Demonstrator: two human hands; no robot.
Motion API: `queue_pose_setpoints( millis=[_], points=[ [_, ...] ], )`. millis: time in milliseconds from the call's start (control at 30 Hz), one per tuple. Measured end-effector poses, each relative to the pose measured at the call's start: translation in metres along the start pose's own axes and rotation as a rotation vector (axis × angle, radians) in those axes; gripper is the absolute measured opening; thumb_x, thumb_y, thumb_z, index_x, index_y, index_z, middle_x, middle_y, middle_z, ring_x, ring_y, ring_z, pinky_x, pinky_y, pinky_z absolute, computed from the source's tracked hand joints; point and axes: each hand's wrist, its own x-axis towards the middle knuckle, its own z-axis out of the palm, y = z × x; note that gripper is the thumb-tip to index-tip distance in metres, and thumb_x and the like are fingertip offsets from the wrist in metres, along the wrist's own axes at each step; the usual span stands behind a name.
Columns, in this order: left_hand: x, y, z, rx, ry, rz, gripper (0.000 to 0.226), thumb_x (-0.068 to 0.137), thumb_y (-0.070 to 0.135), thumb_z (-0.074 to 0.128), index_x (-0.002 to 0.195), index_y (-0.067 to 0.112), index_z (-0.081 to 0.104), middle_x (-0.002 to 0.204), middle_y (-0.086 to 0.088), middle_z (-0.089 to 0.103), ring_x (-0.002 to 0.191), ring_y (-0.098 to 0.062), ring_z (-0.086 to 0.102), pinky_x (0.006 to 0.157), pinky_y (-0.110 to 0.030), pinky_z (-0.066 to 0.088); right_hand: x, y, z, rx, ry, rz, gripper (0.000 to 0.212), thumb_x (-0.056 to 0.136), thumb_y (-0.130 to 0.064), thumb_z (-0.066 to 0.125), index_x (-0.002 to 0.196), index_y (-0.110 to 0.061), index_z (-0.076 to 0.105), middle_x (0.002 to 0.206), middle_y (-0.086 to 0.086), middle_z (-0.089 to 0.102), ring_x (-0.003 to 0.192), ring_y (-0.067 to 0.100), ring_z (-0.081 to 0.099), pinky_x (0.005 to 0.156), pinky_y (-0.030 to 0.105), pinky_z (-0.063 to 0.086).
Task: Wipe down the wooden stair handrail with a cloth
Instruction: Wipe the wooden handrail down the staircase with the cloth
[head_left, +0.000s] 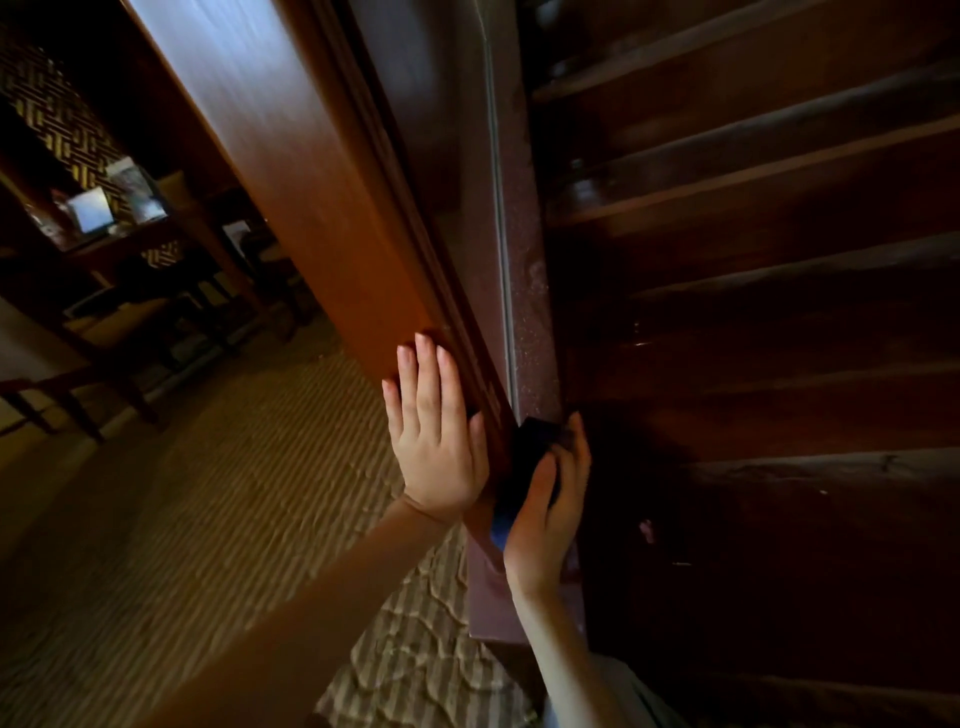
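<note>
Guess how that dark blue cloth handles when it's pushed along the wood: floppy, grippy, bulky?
Probably soft: the dark blue cloth sits bunched in the right hand, so it would likely flop if released. The glossy wooden handrail suggests it slides easily. It looks light, gripped one-handed.

You're in a pretty dim room, warm brownish light all over. The floor on the left is a tan carpet with pale ribbed stripes (218, 493), and the near part of it turns into a wavy, crackled pattern. Far left there's a dark wooden side table (130, 239) with a few things on top, including a small pale box (91, 210); the rest are too blurry to tell. Behind it you've got a black-and-gold geometric lattice wall panel (57, 119). A dark wooden chair (62, 384) sits nearer on the left edge. Over on the right, dark brown wooden stair treads (779, 218) run into shadow, hardly any light reaching them.
</note>
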Motion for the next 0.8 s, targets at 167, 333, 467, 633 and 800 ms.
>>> queue_pose_setpoints(
  millis=[167, 333, 467, 633, 800],
  points=[
    [0.000, -0.001, 0.000, 0.000, -0.003, 0.002, 0.055, 0.104, 0.030, 0.016, 0.153, 0.011, -0.001, 0.161, 0.000, -0.009, 0.148, -0.020, -0.004, 0.121, -0.036, -0.001, 0.000, 0.001, 0.001, 0.093, 0.043, 0.081, 0.029, 0.095, -0.032, 0.042, 0.120, -0.039, 0.056, 0.115, -0.027, 0.063, 0.113, -0.004, 0.058, 0.089, 0.013, 0.045],
    [0.001, -0.002, 0.002, 0.006, 0.028, 0.007, 0.052, 0.106, 0.028, 0.016, 0.153, 0.013, 0.000, 0.161, 0.002, -0.007, 0.148, -0.017, -0.001, 0.121, -0.034, 0.002, 0.014, -0.044, 0.029, 0.166, 0.012, -0.026, 0.048, 0.093, -0.043, 0.045, 0.106, -0.005, 0.071, 0.097, 0.005, 0.073, 0.094, 0.020, 0.069, 0.080, 0.032, 0.054],
    [-0.002, -0.003, 0.002, -0.010, 0.028, 0.019, 0.051, 0.106, 0.025, 0.017, 0.153, 0.014, 0.001, 0.161, 0.002, -0.007, 0.148, -0.017, -0.001, 0.121, -0.032, 0.003, 0.024, -0.040, 0.021, 0.239, -0.085, -0.010, 0.044, 0.092, -0.040, 0.046, 0.112, -0.009, 0.070, 0.104, 0.003, 0.073, 0.099, 0.019, 0.069, 0.085, 0.036, 0.055],
    [-0.001, -0.004, 0.001, -0.027, 0.021, 0.032, 0.052, 0.105, 0.023, 0.019, 0.153, 0.012, 0.003, 0.162, 0.000, -0.003, 0.148, -0.018, 0.003, 0.120, -0.031, 0.007, 0.016, -0.034, 0.019, 0.225, -0.111, 0.008, 0.046, 0.093, -0.039, 0.044, 0.119, -0.009, 0.067, 0.113, 0.005, 0.071, 0.110, 0.021, 0.065, 0.095, 0.052, 0.050],
    [0.000, -0.007, -0.001, -0.062, 0.000, 0.063, 0.050, 0.107, 0.020, 0.020, 0.153, 0.013, 0.003, 0.162, 0.000, -0.002, 0.148, -0.016, 0.005, 0.120, -0.030, 0.009, 0.047, -0.084, 0.040, 0.261, -0.243, -0.133, 0.030, 0.092, -0.035, 0.045, 0.110, -0.023, 0.066, 0.101, -0.013, 0.072, 0.094, 0.005, 0.067, 0.081, 0.018, 0.050]
  ],
)
